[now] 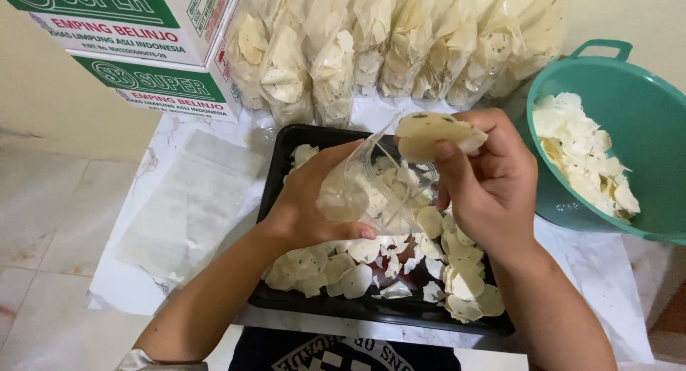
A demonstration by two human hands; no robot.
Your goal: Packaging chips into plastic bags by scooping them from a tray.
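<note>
A clear plastic bag (371,192), partly filled with pale crackers, is held above the black tray (282,164) by the left hand (314,199), whose fingers are closed around the bag's lower side. A stack of round crackers (436,131) is pinched between thumb and fingers of the right hand (493,185), at the bag's open mouth. Loose crackers (343,267) are spread across the tray. Right of the tray, a green basin (622,78) containing more crackers is placed; behind it, filled bags (371,49) and cardboard boxes (143,49) are stacked.
</note>
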